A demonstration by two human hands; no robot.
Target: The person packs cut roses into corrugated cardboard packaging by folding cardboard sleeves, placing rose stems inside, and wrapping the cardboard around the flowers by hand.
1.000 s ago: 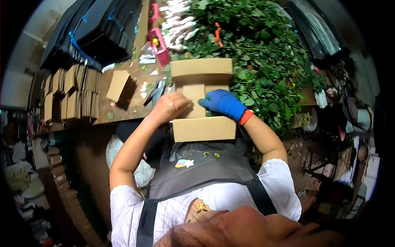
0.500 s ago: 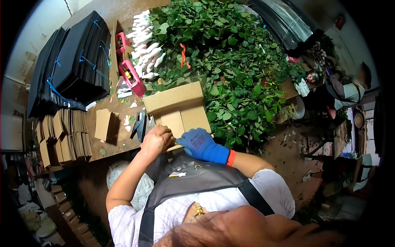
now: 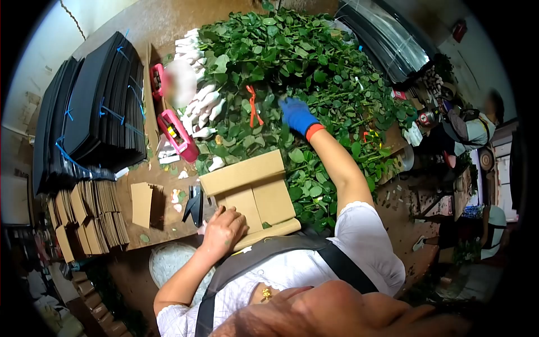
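A folded sheet of cardboard [image 3: 272, 199] lies on the table edge against my apron, its far and near flaps raised. My bare left hand [image 3: 224, 229] rests on its near left corner, fingers laid over the board and fairly flat. Farther out, my right hand [image 3: 299, 116], in a blue glove with a red cuff, is over the heap of leafy green stems [image 3: 331, 73]. Its fingertips are among the leaves, so whether they grip a stem is unclear. Left of the glove, an orange-red tie [image 3: 254, 105] lies on the leaves.
White-wrapped flower heads [image 3: 202, 109] line the heap's left side. Nearby are a pink holder [image 3: 177, 135], a black stapler-like tool [image 3: 193, 205] and cardboard pieces [image 3: 92, 216]. Stacked black sheets [image 3: 109, 101] stand far left. Another person [image 3: 477, 129] is at right.
My right hand has left the cardboard's near edge and reached forward to the leafy stems. My left hand has flattened onto the cardboard, whose near flap now shows.
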